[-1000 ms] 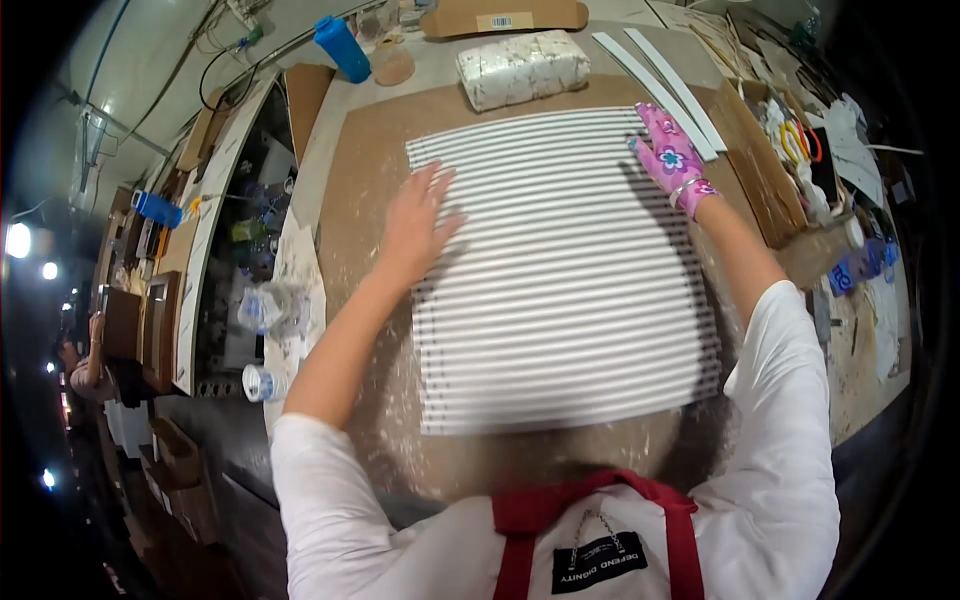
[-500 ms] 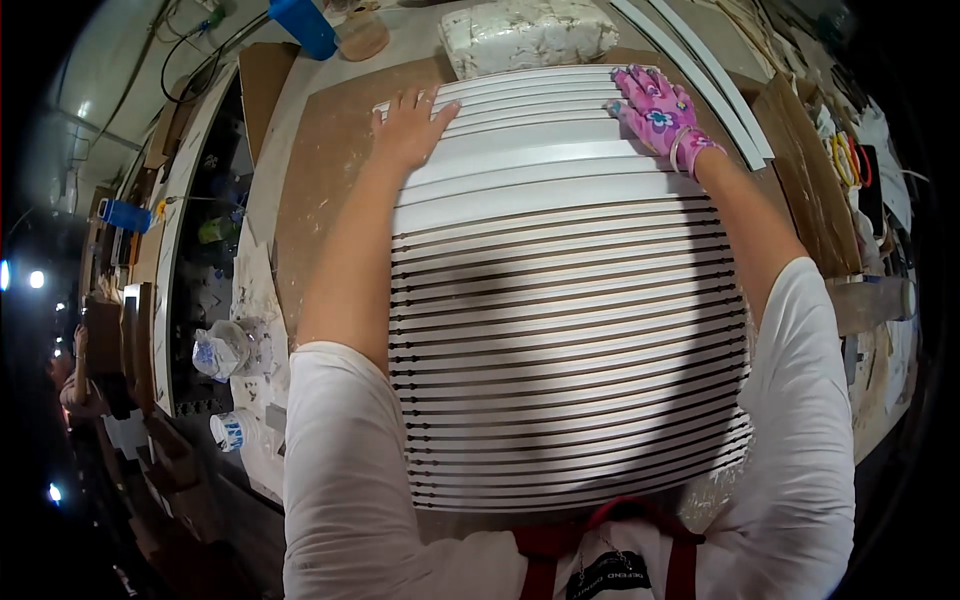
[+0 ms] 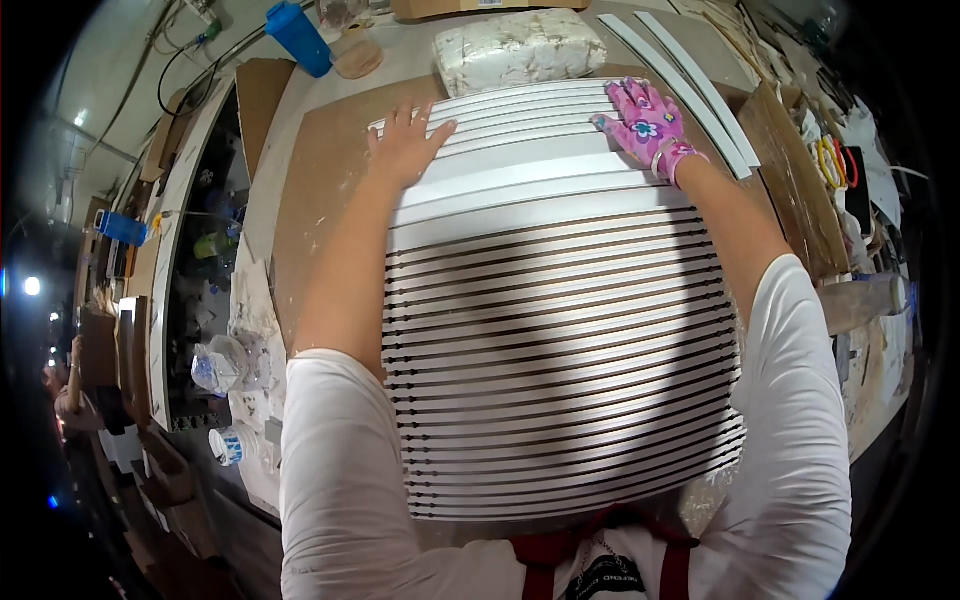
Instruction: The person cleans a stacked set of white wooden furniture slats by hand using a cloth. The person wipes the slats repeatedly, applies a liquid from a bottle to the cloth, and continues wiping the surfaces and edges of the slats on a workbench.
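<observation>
1. Our left hand (image 3: pixel 408 145) lies palm down, fingers and thumb spread, on the white slats' (image 3: pixel 530 187) far left corner, gripping nothing.
2. Our gloved right hand (image 3: pixel 643 125) rests open at their far right corner, thumb pointing inward; both forearms reach forward.
3. They lie on brown board (image 3: pixel 335 150), a wrapped block (image 3: pixel 520 52) just beyond.

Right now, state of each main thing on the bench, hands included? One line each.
Left hand: bare, fingers spread, on the slats' far left.
Right hand: gloved in pink, flat on their far right.
White slats: near ones gapped, far ones close together.
Brown sheet: flat beneath them.
Bundle: wrapped.
Two white strips: loose, side by side.
</observation>
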A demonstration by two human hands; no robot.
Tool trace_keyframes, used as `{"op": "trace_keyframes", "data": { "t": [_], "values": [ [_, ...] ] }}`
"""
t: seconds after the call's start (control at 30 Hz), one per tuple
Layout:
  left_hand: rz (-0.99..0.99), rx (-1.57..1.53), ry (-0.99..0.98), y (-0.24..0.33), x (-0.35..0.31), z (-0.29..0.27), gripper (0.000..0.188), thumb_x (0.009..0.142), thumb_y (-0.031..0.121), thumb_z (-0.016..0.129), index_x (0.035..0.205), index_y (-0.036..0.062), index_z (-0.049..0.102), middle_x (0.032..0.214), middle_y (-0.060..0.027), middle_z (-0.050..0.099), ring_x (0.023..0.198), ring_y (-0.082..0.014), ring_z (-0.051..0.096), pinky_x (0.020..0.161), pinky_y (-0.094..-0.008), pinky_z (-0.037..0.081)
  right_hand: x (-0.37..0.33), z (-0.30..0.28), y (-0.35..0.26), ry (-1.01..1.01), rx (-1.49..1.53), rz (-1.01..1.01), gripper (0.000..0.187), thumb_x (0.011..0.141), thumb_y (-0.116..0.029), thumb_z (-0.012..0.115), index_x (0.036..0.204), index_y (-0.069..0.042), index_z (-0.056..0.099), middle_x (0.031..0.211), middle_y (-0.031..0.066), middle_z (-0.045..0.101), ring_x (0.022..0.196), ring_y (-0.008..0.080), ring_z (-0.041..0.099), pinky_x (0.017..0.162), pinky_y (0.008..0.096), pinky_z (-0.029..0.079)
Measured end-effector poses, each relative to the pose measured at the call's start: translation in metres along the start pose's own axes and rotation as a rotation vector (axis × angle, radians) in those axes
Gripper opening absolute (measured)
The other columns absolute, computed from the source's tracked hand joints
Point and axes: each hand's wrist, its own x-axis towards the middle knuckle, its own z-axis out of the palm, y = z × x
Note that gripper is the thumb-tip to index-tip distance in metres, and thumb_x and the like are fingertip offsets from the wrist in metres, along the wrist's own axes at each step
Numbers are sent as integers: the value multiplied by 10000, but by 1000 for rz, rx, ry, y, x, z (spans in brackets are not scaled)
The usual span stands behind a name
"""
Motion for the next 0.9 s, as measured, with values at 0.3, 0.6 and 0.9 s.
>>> {"op": "trace_keyframes", "data": {
  "t": [0.3, 0.6, 0.9],
  "values": [
    [217, -337, 603, -28, -62, -24, 385, 899, 250, 586, 1202, 14, 559, 1227, -195, 562, 1133, -366, 523, 967, -412, 408, -36, 29, 94, 277, 576, 200, 617, 922, -469, 471, 1400, -86, 391, 1372, 221, 458, 1292, 347, 423, 1081, 391, 330],
    [146, -124, 233, -14, -141, -20, 361, 885, 306, 612, 1114, 27, 627, 1095, -155, 581, 998, -344, 558, 853, -420, 456, -93, 23, 72, 14, 631, 109, 484, 933, -414, 516, 1237, -37, 519, 1192, 193, 597, 1117, 319, 565, 952, 364, 426],
    [-124, -344, 259, -13, -143, -12, 741, 813, 471, 668, 1301, -45, 451, 1247, -249, 482, 1154, -391, 491, 964, -442, 424, -88, 20, 69, -47, 915, 125, 647, 893, -365, 604, 1401, -43, 366, 1333, 204, 511, 1186, 314, 521, 1006, 358, 397]
  ]
}}
